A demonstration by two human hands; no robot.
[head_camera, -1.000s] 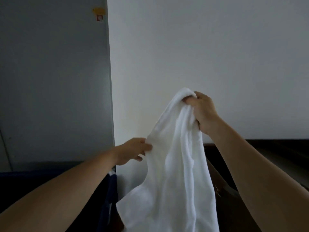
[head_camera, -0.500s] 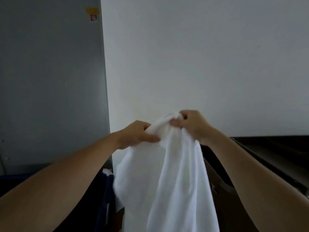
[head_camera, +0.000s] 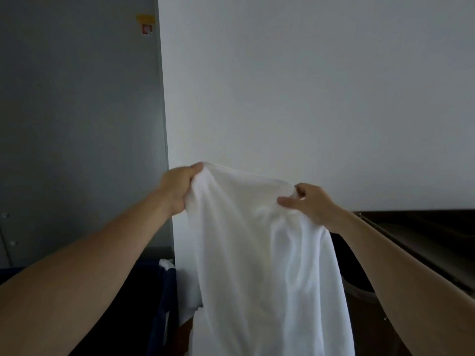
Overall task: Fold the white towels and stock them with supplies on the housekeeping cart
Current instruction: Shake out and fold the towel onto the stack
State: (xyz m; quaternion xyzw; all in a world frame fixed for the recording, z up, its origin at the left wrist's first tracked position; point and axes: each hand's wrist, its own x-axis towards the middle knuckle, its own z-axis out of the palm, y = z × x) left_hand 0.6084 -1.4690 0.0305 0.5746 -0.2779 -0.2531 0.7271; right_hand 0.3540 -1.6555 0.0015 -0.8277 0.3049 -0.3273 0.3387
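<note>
The white towel (head_camera: pixel 257 253) hangs before the wall (head_camera: pixel 308 86). Its top edge is pinched in the curled fingers (head_camera: pixel 196 167) of the left hand (head_camera: pixel 177 187) and right hand (head_camera: pixel 312 205), held apart so the cloth spreads for folding. The dark surface (head_camera: pixel 416 227) at right is too dim to identify.

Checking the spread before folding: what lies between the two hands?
Head view: only the towel's top edge, running from the left hand to the right hand, both gripping it.
</note>
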